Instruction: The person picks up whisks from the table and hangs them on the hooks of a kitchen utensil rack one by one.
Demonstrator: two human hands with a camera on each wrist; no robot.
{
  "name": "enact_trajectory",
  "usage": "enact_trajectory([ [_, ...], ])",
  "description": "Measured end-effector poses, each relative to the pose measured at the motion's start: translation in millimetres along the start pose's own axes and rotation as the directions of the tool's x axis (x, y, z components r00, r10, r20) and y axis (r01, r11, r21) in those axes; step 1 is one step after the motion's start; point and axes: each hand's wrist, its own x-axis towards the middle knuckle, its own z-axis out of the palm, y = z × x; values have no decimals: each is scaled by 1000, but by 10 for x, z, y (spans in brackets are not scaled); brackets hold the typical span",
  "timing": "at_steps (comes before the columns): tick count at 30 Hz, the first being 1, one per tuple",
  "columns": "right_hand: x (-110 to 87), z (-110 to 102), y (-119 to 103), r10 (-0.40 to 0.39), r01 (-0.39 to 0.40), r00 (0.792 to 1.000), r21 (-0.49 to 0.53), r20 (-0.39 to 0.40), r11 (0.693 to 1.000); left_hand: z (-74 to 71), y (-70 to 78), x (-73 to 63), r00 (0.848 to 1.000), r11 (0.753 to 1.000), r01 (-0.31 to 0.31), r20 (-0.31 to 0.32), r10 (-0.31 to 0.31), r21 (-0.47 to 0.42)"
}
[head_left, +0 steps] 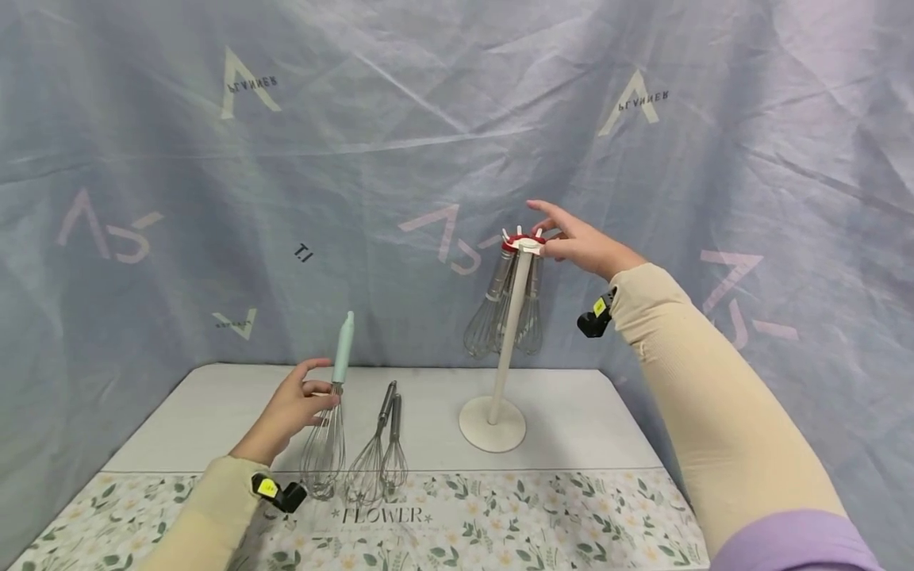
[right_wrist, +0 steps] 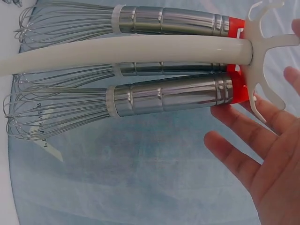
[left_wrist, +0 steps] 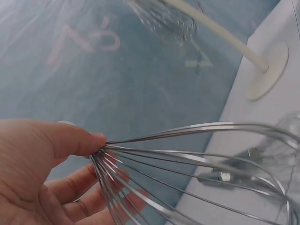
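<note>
My left hand (head_left: 291, 406) pinches a whisk with a mint-green handle (head_left: 343, 349) where its wires meet the handle. The whisk stands handle up in the head view; in the left wrist view its wire loops (left_wrist: 201, 157) fan out from the thumb and fingers. At the top of a white stand (head_left: 510, 341), my right hand (head_left: 581, 242) has its fingers spread beside the hooked hub. Several steel whisks (right_wrist: 173, 96) with red ends hang there. In the right wrist view, one fingertip is right at the red end (right_wrist: 238, 89) of the nearest hanging whisk.
Two smaller steel whisks (head_left: 385, 412) lie on the white table (head_left: 564, 404), between the left hand and the stand's round base (head_left: 493, 432). A floral mat (head_left: 535, 523) covers the front of the table. Behind hangs a blue-grey curtain (head_left: 400, 103).
</note>
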Motion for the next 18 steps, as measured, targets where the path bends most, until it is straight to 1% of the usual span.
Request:
enact_trajectory([
  [5,14,40,-29,-20,20,1000,-1,10,1000,90,224,4,998,999,-46,42,47,-26],
  [9,16,96,-36,-31,31,1000,0,3,1000,191,428,-2,993,995,-90,77,93,-39],
  [13,11,152,-58,-36,35,999,-13,-16,999,312,654,-9,984,990,-133,116,138,-53],
  [18,23,207,-47,-32,32,999,7,-29,999,514,953,27,966,979,-198,163,202,-40],
])
